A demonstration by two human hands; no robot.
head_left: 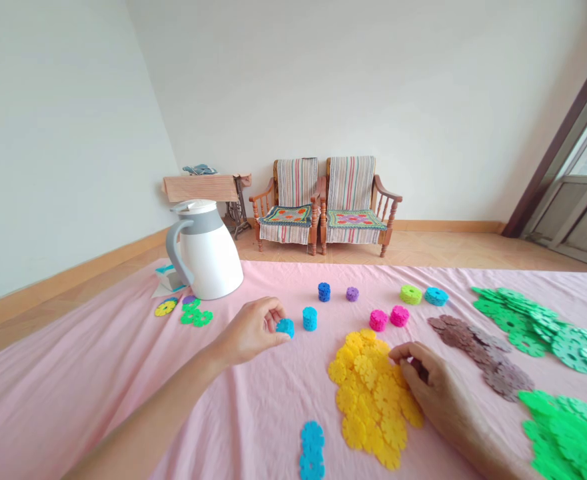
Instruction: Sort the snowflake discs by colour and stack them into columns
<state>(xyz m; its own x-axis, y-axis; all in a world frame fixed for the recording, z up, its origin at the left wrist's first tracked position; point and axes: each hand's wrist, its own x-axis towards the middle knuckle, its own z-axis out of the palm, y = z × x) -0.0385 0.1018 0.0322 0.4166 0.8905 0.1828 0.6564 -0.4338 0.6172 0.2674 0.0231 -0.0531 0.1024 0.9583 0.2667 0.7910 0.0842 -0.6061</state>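
My left hand (pixel 253 331) is closed in a pinch on a small light-blue stack of snowflake discs (pixel 286 327) resting on the pink cloth (pixel 98 373). A second light-blue stack (pixel 310 318) stands just to its right. My right hand (pixel 436 387) lies at the right edge of the yellow disc pile (pixel 373 397), fingers curled with the tips on the discs; what they hold, if anything, is hidden. Two pink stacks (pixel 388 318) stand behind the yellow pile.
A white jug (pixel 208 250) stands at the back left beside loose yellow and green discs (pixel 188 310). Blue (pixel 324 291), purple (pixel 352 294), lime (pixel 411 294) and teal (pixel 436 296) stacks line the back. Brown (pixel 483 353) and green (pixel 543 327) piles lie right; blue discs (pixel 312 450) near me.
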